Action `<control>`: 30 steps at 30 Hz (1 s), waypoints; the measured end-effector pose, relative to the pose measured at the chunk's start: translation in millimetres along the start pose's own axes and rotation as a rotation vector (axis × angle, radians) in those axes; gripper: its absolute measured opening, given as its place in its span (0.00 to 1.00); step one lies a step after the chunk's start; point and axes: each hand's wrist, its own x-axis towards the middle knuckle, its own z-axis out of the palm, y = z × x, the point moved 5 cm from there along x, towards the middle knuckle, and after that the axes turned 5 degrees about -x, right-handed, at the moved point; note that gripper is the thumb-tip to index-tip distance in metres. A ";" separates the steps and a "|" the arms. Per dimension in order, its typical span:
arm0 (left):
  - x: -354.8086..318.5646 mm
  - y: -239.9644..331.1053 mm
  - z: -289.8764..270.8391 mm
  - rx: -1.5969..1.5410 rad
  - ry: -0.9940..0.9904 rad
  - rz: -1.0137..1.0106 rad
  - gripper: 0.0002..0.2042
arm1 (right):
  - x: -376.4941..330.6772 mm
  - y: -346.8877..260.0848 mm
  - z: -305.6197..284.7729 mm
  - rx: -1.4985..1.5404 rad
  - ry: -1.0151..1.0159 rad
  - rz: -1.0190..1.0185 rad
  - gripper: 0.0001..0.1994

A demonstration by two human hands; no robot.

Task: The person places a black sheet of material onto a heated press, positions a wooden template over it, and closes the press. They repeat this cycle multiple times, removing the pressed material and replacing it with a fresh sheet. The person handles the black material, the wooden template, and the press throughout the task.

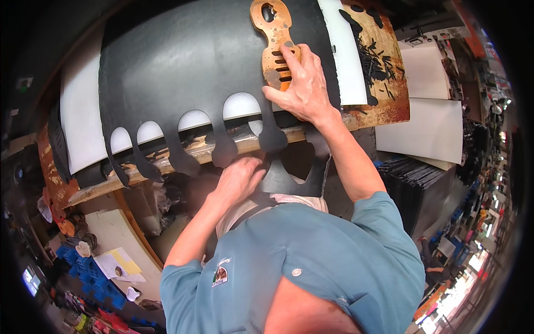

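My right hand grips the lower part of an orange-brown, sole-shaped cutting die. The die lies on a large black rubber-like sheet and has an oval hole at its far end and several slots at the near end. My thumb is at its left side, the index finger on top, and the other fingers are by its right edge. Rounded cutouts along the sheet's near edge leave hanging tongues. My left hand is just off the table edge beside these tongues, fingers loosely bent and apart, with nothing visible in them.
White boards show beneath the sheet. Black scraps lie on the worn table's right end. A wooden beam runs along its near edge. White panels and a stack of dark sheets stand at right; blue crates sit lower left.
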 end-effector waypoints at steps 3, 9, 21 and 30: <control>-21.0 24.0 -27.2 -0.190 -0.034 0.199 0.11 | -6.2 10.6 -2.9 -0.026 -0.036 -0.043 0.49; -36.4 -49.2 -229.0 0.467 0.877 -0.106 0.10 | -7.6 10.7 -1.4 -0.036 -0.085 -0.095 0.49; -55.3 -160.5 -325.2 0.121 0.965 -0.492 0.10 | -7.3 8.7 -4.9 0.029 -0.112 0.000 0.45; -57.6 -153.3 -327.2 0.180 0.935 -0.281 0.17 | 17.1 -68.3 -3.7 0.634 -0.155 0.247 0.44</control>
